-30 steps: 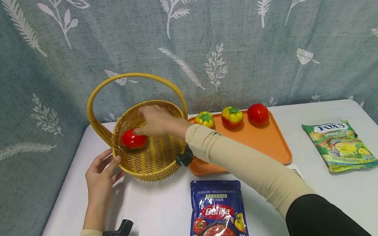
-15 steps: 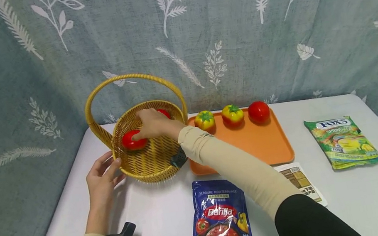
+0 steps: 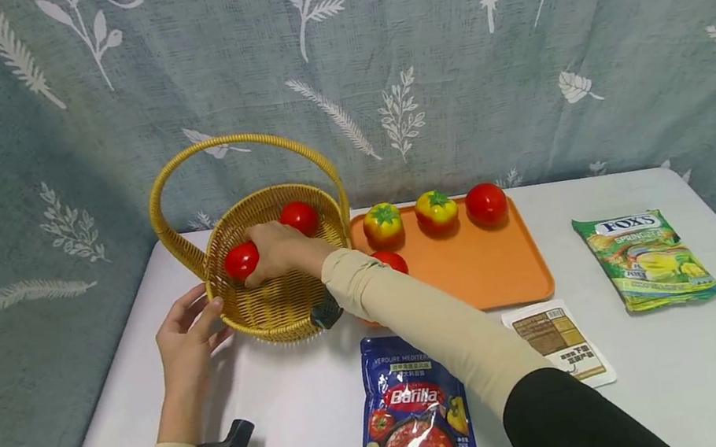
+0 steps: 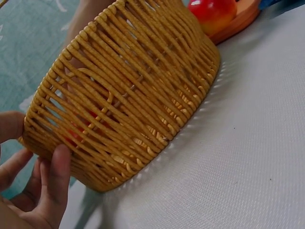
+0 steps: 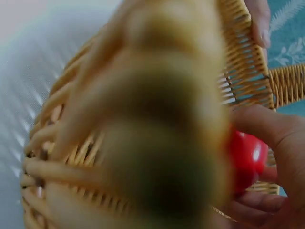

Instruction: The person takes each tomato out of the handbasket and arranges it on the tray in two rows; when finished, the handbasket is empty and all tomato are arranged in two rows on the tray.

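Note:
The wicker basket [image 3: 266,315] with a tall hoop handle stands at the table's back left. My left hand [image 3: 183,342] holds its left side, fingers at the rim and one finger against the outer wall [image 4: 138,90]. My right hand [image 3: 276,250] reaches inside, thumb and fingers around a glossy red tomato [image 5: 247,160], which shows left of the hand in the head view. A second red tomato [image 3: 299,218] lies behind that hand, against the basket's back wall. My palm hides part of the basket's floor. A blurred wicker strip covers the middle of the right wrist view.
Right of the basket, an orange tray [image 3: 482,273] carries two yellow-and-red fruits [image 3: 436,211] with green tops and a red one [image 3: 486,205]. Another red one [image 3: 391,259] is partly behind my sleeve. A blue sauce pouch [image 3: 413,413], a brown-and-white packet [image 3: 566,342] and a green packet [image 3: 648,259] lie around.
My right hand has shifted left and toward me inside the basket, uncovering the rear tomato. My left hand keeps its place at the rim. The head view has shifted slightly.

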A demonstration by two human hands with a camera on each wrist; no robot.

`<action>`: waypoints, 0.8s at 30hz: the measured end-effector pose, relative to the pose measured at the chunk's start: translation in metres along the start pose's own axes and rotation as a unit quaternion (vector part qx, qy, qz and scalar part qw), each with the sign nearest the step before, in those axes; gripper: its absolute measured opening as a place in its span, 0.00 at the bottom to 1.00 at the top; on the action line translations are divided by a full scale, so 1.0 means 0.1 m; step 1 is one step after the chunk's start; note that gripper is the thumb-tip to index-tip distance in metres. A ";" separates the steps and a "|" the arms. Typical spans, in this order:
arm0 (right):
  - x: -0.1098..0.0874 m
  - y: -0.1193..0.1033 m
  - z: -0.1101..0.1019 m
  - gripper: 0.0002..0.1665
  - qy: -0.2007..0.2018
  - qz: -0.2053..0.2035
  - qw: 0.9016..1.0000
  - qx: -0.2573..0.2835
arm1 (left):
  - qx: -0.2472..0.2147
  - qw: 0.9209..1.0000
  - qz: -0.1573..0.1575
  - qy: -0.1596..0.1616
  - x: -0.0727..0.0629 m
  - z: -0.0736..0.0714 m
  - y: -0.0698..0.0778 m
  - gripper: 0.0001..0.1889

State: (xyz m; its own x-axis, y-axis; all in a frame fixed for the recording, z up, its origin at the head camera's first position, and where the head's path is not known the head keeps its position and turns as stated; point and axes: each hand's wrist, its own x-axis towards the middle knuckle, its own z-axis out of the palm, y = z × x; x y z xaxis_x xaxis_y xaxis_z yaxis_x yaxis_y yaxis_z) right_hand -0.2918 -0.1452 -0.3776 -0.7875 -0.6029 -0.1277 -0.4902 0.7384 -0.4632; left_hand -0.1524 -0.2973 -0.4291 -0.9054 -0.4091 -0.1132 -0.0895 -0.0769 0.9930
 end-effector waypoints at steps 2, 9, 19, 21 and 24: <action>-0.02 0.01 0.01 0.44 0.001 -0.016 1.000 -0.015 | -0.002 1.000 -0.006 0.005 0.00 0.03 -0.01 0.25; -0.06 -0.02 0.08 0.39 0.011 -0.049 0.998 -0.047 | -0.003 1.000 -0.003 0.003 -0.01 0.03 -0.01 0.25; -0.17 -0.04 0.08 0.39 0.013 -0.092 0.995 -0.022 | -0.010 1.000 -0.007 0.006 0.00 0.04 -0.03 0.25; -0.21 -0.03 0.06 0.40 0.013 -0.095 0.995 -0.008 | -0.009 1.000 -0.003 0.006 0.00 0.04 -0.02 0.25; -0.27 -0.01 0.03 0.41 0.019 -0.099 0.995 0.002 | -0.010 1.000 0.003 0.006 -0.01 0.04 -0.02 0.26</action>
State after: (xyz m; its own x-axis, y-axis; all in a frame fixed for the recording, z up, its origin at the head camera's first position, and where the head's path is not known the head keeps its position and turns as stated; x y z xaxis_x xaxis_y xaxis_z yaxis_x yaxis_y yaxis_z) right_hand -0.2683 -0.1307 -0.3761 -0.6895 -0.7243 0.0001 -0.6356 0.6050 -0.4796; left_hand -0.1531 -0.2934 -0.4311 -0.9009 -0.4206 -0.1071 -0.0745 -0.0931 0.9929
